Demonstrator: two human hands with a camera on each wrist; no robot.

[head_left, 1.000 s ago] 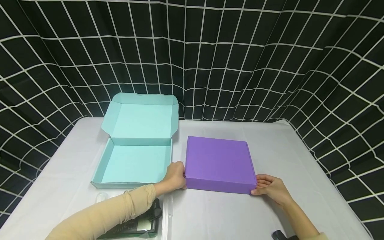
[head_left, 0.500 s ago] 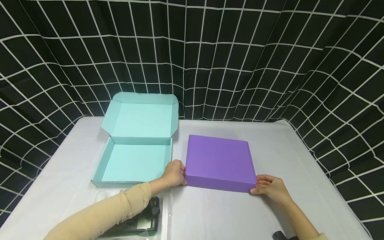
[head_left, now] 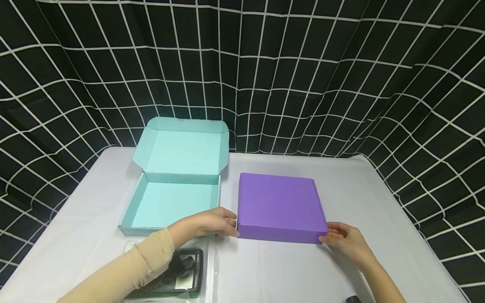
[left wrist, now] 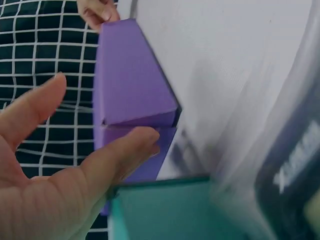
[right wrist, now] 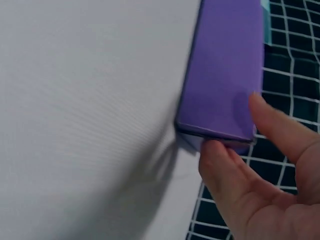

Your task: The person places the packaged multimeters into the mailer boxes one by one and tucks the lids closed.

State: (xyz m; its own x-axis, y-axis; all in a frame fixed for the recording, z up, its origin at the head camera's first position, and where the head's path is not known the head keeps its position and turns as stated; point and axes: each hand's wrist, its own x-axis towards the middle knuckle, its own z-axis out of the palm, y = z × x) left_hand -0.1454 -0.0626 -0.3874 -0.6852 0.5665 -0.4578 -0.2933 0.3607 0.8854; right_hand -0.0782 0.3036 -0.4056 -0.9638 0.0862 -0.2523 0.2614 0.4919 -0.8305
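A purple cardboard box [head_left: 280, 202], its lid closed, lies flat right of the middle of the white table. My left hand [head_left: 212, 223] is at its front left corner, fingers spread and fingertips right at the edge. In the left wrist view the thumb and fingers [left wrist: 120, 152] of that hand stand wide apart beside the box's end. At the front right corner my right hand [head_left: 346, 242] pinches the box, thumb toward the front face and bent fingers along the side. The right wrist view shows those fingertips [right wrist: 212, 150] against the box's end.
A light teal box [head_left: 174, 204] stands at left with its lid raised, partly behind my left hand. Under my left forearm lies a dark device [head_left: 189, 277] in clear plastic. A small black object [head_left: 353, 299] shows at the bottom edge. A black gridded curtain [head_left: 280, 80] surrounds the table.
My left hand has loosened from the purple box's corner and its fingers have straightened. The right hand keeps its place at the other corner. The view has shifted slightly.
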